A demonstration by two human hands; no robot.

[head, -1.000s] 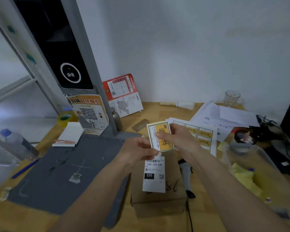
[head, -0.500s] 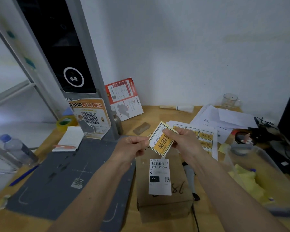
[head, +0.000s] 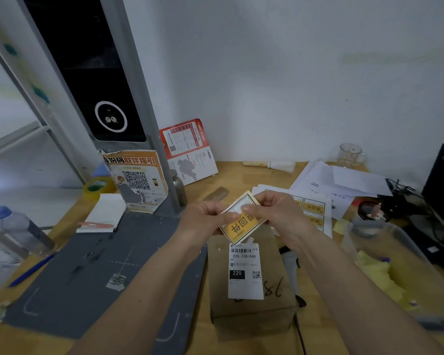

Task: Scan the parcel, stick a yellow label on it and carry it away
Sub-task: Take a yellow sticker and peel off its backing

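We are holding a yellow label (head: 241, 224) up above the desk (head: 241, 175) with both hands, tilted so its long edge is running from upper left to lower right. Our left hand (head: 203, 221) is pinching the label's left edge between thumb and fingers, and our right hand (head: 274, 208) is gripping its upper right part, the thumb lying across the pale top portion. Directly below the label the parcel (head: 251, 290), a brown cardboard box, is sitting on the desk just beside the right edge of the grey mat (head: 87, 265). A white shipping label (head: 245, 271) with a barcode and the number 220 is stuck on the parcel's top, and handwritten digits are showing next to it. Behind our right hand a sheet of yellow labels (head: 313, 208) is lying flat on the desk, partly hidden by the wrist. A dark handheld scanner (head: 290, 265) is lying close against the parcel's right side. To the right a clear plastic bin (head: 395, 265) is holding yellow scraps. At the left a water bottle (head: 18, 229) is standing near a roll of tape (head: 98, 187).
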